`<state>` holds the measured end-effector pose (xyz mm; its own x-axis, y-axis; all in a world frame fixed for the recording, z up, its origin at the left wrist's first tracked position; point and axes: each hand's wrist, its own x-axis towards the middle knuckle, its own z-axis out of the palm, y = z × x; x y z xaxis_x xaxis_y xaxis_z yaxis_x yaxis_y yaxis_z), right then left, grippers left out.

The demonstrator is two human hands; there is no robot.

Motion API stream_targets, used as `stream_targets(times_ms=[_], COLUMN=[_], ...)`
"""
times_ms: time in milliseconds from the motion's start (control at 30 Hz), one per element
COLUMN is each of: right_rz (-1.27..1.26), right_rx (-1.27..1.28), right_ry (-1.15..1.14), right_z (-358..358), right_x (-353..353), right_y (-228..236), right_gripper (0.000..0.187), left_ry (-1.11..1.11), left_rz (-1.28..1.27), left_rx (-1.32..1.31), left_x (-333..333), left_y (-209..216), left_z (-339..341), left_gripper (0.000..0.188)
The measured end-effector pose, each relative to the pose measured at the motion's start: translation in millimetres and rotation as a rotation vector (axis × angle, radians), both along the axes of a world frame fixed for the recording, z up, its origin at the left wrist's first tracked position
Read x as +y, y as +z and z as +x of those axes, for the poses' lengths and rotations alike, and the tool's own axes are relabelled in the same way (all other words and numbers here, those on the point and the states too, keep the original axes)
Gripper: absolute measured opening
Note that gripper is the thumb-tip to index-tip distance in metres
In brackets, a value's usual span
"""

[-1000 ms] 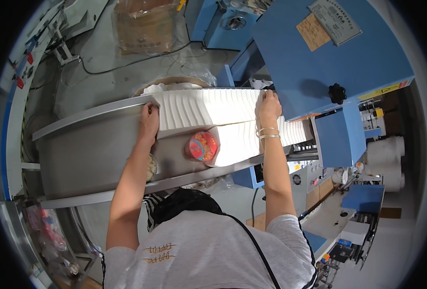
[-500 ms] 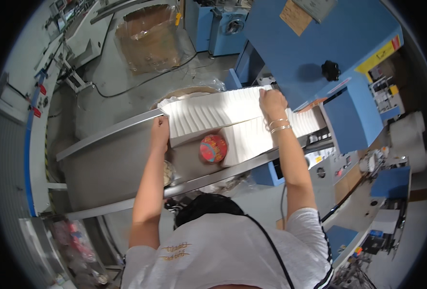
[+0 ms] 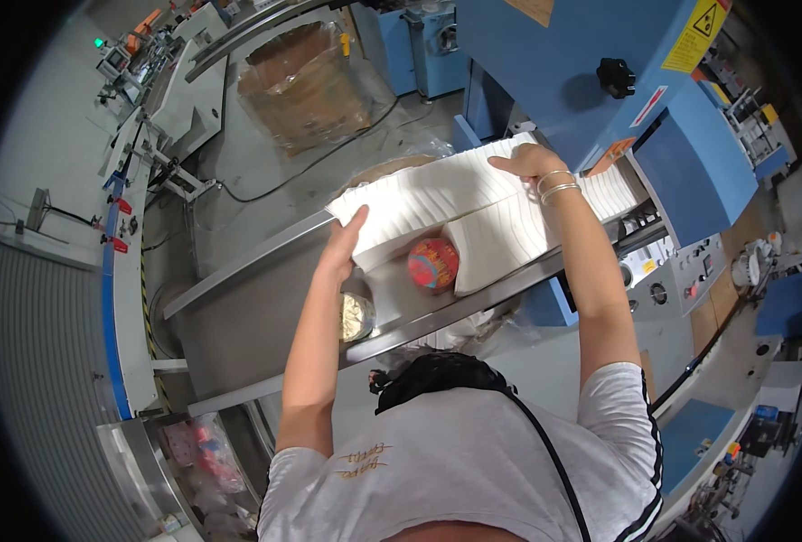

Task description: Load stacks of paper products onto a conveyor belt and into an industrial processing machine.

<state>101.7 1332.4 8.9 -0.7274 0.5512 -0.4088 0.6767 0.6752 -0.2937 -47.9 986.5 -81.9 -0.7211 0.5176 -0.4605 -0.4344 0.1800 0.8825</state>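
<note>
A long row of white stacked sheets [image 3: 419,208] lies along the far side of a grey metal trough [image 3: 265,312]. At its left end my left hand [image 3: 340,246] grips it, thumb up along the end face. My right hand [image 3: 536,163] holds the row near its right end, thumb stretched along the top and fingers over the far edge, partly hidden. A second white row [image 3: 502,242] lies on the near side, under my right forearm. Left of it is a round red patterned tub or roll [image 3: 433,264]. A gold foil-like round thing [image 3: 356,316] sits beside my left forearm.
A large blue machine [image 3: 554,68] with a black knob [image 3: 616,79] stands at the trough's right end. Behind the trough is a plastic-lined cardboard box [image 3: 306,90], with a black cable [image 3: 328,155] on the floor. A metal rail [image 3: 437,327] runs along the near edge.
My hands were closed in fists at the row's ends; now both thumbs are stretched out along it. The whole view has shifted, and the gold thing shows more fully.
</note>
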Motion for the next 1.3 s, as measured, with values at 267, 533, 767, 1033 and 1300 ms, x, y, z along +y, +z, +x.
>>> stream_targets(times_ms=[267, 533, 767, 1033, 1300], right_rz=[-0.055, -0.163, -0.056, -0.214, -0.26], right_rx=[0.077, 0.147, 0.156, 0.126, 0.069], right_ry=[-0.006, 0.048, 0.31, 0.395, 0.197], right_z=[-10.5, -45.1, -108.0, -115.4, -69.9], right_x=[-5.7, -62.8, -183.9, -301.2, -254.2], right_y=[-23.2, -31.3, -32.9, -16.2, -11.0], right_gripper=[0.071, 0.061, 0.068, 0.057, 0.059], left_ry=[-0.073, 0.013, 0.09, 0.017, -0.12], left_rz=[0.0, 0.028, 0.027, 0.016, -0.037], left_rx=[0.053, 0.063, 0.027, -0.006, 0.123], left_x=[9.4, -46.9, -192.2, -290.0, -247.2], left_y=[-15.4, -2.2, -7.3, 30.5, 10.9], left_z=[-6.5, -22.2, -71.2, -96.0, -91.7], left_gripper=[0.119, 0.108, 0.098, 0.074, 0.106])
